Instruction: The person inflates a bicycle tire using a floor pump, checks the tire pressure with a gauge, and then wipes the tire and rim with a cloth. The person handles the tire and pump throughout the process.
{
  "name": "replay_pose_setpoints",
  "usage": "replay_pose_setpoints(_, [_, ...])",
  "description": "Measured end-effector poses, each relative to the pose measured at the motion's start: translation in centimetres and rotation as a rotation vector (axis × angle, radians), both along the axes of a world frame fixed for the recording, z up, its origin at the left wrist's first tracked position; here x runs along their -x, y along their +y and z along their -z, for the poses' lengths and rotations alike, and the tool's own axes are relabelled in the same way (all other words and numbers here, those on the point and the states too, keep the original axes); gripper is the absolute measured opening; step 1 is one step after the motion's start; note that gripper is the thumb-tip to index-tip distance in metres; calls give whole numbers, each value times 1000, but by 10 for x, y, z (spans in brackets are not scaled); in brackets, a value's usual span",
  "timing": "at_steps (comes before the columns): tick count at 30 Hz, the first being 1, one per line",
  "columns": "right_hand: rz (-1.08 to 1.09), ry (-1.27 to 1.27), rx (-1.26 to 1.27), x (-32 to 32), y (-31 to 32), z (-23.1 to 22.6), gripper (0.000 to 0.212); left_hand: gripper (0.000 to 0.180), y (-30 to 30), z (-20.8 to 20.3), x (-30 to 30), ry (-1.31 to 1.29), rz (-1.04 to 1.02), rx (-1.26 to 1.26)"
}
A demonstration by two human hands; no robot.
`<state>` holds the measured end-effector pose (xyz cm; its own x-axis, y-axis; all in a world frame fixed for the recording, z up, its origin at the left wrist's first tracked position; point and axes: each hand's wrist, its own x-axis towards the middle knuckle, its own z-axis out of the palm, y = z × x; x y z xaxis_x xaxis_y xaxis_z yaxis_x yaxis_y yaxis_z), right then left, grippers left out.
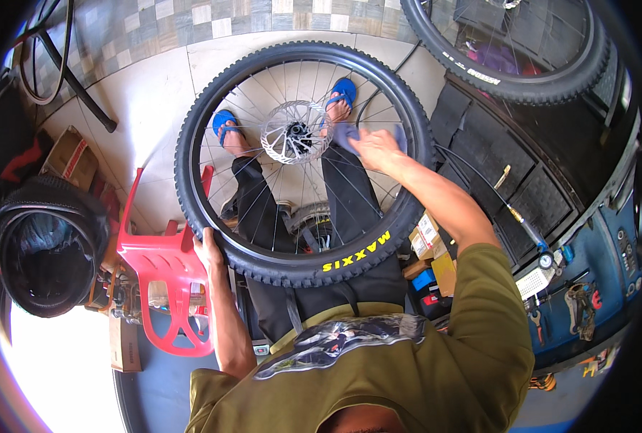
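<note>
A bicycle wheel (pixel 260 267) with a knobby black tyre rests over my lap, its spokes and silver disc rotor (pixel 297 153) facing up. At the lower left, my left hand (pixel 208 252) grips the tyre's outer edge, the fingers partly hidden under it. My right hand (pixel 379 150) reaches over the right side of the wheel and holds a grey-purple rag (pixel 345 137) bunched under its fingers. The rag lies at the spokes between the hub and the rim. Through the spokes show my legs and blue flip-flops (pixel 225 119).
A red plastic chair (pixel 166 263) stands close by my left arm. Another wheel (pixel 505 85) lies at the far right. An air hose with a gauge (pixel 545 260) runs to a blue tool case (pixel 602 252) on the right. Small boxes (pixel 425 234) sit beside my right arm.
</note>
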<state>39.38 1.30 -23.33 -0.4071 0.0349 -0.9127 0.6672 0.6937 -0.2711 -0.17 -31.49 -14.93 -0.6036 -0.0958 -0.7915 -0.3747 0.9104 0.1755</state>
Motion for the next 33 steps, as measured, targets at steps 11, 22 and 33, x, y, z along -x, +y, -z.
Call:
replay_pose_setpoints(11, [699,-40,6,-32,73,-33,65,57,-23,11,0,-25,-63,-2])
replay_pose_setpoints(22, [726,314,-1,26,43,71,34,55,-19,1,-2,-45,-125,13])
replay_pose_setpoints(33, [725,111,-52,33,81,89,23,65,-2,-10,-11,51,-22,139])
